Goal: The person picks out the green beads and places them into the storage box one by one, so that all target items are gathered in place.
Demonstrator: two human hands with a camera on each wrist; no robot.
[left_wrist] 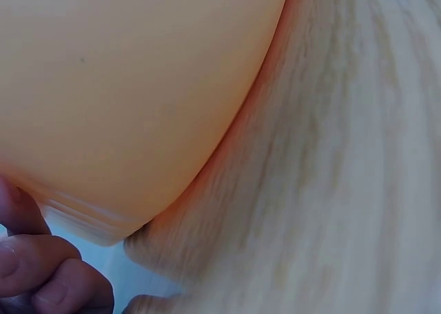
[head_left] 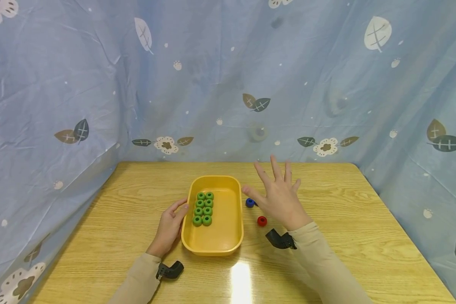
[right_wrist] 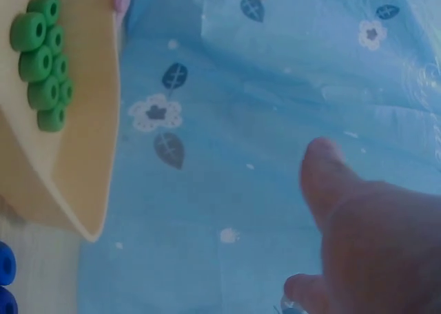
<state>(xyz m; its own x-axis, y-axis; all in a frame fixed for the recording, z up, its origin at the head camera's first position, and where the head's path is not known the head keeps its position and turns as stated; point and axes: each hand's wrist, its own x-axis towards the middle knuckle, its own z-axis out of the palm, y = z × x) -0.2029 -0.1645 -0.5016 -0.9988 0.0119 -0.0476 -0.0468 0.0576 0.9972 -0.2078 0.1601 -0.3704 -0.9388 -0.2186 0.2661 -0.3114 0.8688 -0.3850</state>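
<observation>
A yellow tray (head_left: pixel 228 219) stands on the table, with several green beads (head_left: pixel 207 210) in two columns along the left part of its floor. My left hand (head_left: pixel 168 228) holds the tray's left edge; curled fingertips (left_wrist: pixel 55 283) show against the outer wall in the left wrist view. Right of the tray, my right hand (head_left: pixel 282 202) hovers with its fingers spread wide and nothing in them. Beneath its thumb side lies a blue bead (head_left: pixel 250 202), with a second one partly hidden. A red bead (head_left: pixel 262 221) lies nearer me, below the right palm.
The wooden table (head_left: pixel 319 185) extends to both sides of the tray. Behind it and along the sides hangs a blue patterned cloth (head_left: pixel 220 84). Black curved pieces (head_left: pixel 281 239) are strapped at both wrists. Light glares off the tabletop in front of the tray.
</observation>
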